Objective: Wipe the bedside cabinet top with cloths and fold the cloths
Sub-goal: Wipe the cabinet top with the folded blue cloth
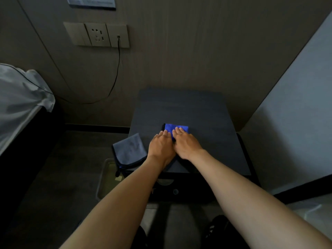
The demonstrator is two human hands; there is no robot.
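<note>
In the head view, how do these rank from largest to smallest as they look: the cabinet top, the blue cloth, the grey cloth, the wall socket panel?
1. cabinet top
2. wall socket panel
3. grey cloth
4. blue cloth, partly hidden under both hands

Panel and grey cloth look close; their distances from the camera differ, so that order is unsure.

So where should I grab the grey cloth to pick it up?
Probably pinch the grey cloth at its corner that hangs past the front left edge of the cabinet top, coming from the left side. That part sticks out in the air, so fingers can get under it. The rest lies flat, and both hands are busy pressing the blue cloth.
</note>
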